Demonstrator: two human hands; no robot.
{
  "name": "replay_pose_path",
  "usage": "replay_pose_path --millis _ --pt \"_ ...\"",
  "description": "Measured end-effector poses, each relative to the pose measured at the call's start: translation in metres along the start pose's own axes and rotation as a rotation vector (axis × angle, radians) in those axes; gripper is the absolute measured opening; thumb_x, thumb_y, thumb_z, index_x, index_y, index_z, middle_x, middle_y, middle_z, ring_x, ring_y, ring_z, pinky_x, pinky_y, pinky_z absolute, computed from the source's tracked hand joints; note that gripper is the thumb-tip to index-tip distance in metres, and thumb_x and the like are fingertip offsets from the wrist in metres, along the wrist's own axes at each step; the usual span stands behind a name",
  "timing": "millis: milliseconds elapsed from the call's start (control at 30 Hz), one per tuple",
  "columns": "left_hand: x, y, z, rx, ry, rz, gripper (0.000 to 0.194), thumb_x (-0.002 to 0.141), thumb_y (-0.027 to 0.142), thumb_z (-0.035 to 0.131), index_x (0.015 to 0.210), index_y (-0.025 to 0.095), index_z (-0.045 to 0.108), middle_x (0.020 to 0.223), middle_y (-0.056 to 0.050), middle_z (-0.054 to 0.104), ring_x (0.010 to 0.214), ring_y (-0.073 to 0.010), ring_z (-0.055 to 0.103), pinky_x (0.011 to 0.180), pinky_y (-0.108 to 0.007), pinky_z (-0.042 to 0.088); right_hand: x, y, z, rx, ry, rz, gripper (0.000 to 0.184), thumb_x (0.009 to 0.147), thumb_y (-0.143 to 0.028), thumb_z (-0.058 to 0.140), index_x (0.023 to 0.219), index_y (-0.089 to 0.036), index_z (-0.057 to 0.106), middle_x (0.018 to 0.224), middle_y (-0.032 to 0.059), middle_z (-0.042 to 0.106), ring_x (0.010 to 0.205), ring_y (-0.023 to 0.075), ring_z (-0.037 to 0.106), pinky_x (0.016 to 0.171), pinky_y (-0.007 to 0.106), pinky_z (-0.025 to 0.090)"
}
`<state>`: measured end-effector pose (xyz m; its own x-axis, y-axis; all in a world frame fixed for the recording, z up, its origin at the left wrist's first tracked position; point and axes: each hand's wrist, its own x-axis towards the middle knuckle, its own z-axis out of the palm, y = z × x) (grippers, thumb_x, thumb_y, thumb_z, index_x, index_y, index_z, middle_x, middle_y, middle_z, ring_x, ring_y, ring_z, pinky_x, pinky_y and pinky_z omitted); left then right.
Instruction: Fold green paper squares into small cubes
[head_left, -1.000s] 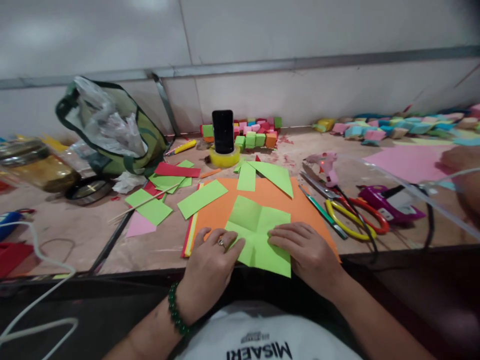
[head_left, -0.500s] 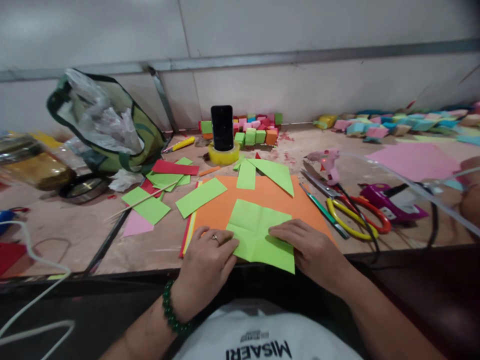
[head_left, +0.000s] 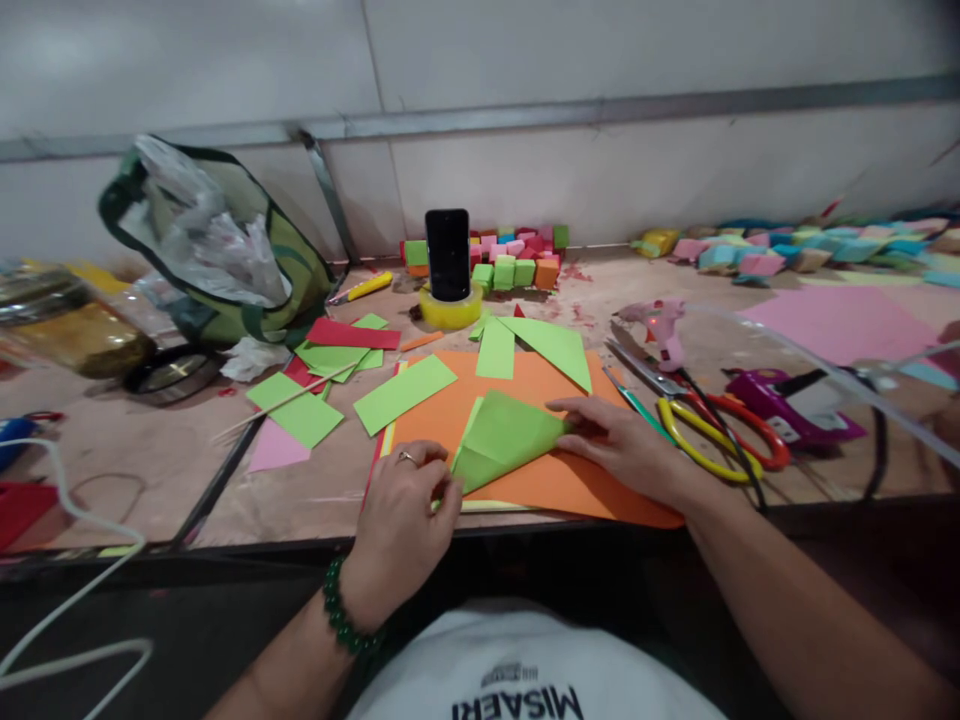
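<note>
A light green sheet of paper (head_left: 504, 440), doubled over along a diagonal, lies over an orange sheet (head_left: 592, 490). My left hand (head_left: 409, 515) pinches its lower left corner, thumb and fingers together. At the opposite side, my right hand (head_left: 626, 440) has the right corner between thumb and fingers. Yellow and red edges show under the orange sheet at its left. Resting on that stack are a green paper rectangle (head_left: 405, 395), a green strip (head_left: 496, 350) and a curved-edge green piece (head_left: 559, 350).
Scissors (head_left: 720, 440), a green pen-like tool (head_left: 637, 402), a pink glue gun (head_left: 660, 325) and a purple device (head_left: 787, 405) lie right. A phone (head_left: 448, 255) stands in a tape roll (head_left: 450, 308). Left are paper scraps, a stick (head_left: 289, 400), a cutter (head_left: 361, 288) and a bag (head_left: 296, 270).
The green sheet was spread flat with crease lines and is now folded over diagonally. My right hand moved up slightly with the corner; my left hand shifted slightly left and down.
</note>
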<state>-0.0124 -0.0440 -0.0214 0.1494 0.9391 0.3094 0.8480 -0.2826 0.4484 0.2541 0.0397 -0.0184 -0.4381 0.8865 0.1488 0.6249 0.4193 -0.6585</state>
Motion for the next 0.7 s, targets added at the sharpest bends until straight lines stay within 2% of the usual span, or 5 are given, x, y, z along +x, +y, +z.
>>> replay_pose_path --millis 167,300,433,533,700 --pt "0.001 0.002 -0.002 0.172 0.014 0.008 0.022 0.084 0.023 0.054 0.063 0.017 0.053 0.093 -0.008 0.063 0.09 -0.024 0.056 0.083 -0.042 0.042 0.004 0.006 0.006 -0.066 0.087 0.011 0.044 0.084 -0.034 0.06 0.124 -0.019 0.052 0.083 0.0028 0.065 0.076 0.0176 0.063 0.073 0.034 0.053" --pt "0.003 0.006 -0.005 0.306 -0.018 0.013 0.011 0.086 0.025 0.054 0.084 0.017 0.06 0.086 -0.008 0.062 0.084 -0.0249 0.055 0.082 -0.044 0.04 0.004 0.003 0.01 -0.358 0.215 -0.099 0.034 0.086 -0.03 0.058 0.118 -0.019 0.056 0.097 0.0083 0.063 0.087 0.0219 0.061 0.076 0.038 0.052" --pt "0.004 0.012 -0.001 0.38 0.039 0.196 0.033 0.086 0.014 0.052 0.118 0.023 0.058 0.105 -0.011 0.061 0.094 -0.0265 0.054 0.083 -0.043 0.039 0.002 -0.015 0.012 -0.619 0.151 -0.322 0.019 0.089 -0.012 0.046 0.093 -0.013 0.064 0.094 0.0128 0.064 0.088 0.0235 0.057 0.078 0.038 0.049" --pt "0.005 0.02 0.004 0.383 -0.079 0.357 0.042 0.085 0.008 0.049 0.12 0.027 0.057 0.104 -0.009 0.061 0.091 -0.0253 0.053 0.078 -0.04 0.04 0.0 -0.031 0.015 -0.662 0.076 -0.525 0.023 0.089 -0.008 0.046 0.098 -0.015 0.066 0.102 0.0121 0.064 0.094 0.0233 0.055 0.082 0.038 0.048" --pt "0.005 0.027 0.002 0.369 -0.2 0.311 0.041 0.08 0.004 0.05 0.115 0.024 0.06 0.098 -0.008 0.062 0.087 -0.0251 0.054 0.076 -0.041 0.04 -0.011 -0.037 0.016 -0.589 -0.061 -0.639 0.021 0.09 -0.017 0.053 0.107 -0.018 0.064 0.101 0.0075 0.066 0.096 0.0209 0.056 0.083 0.037 0.049"
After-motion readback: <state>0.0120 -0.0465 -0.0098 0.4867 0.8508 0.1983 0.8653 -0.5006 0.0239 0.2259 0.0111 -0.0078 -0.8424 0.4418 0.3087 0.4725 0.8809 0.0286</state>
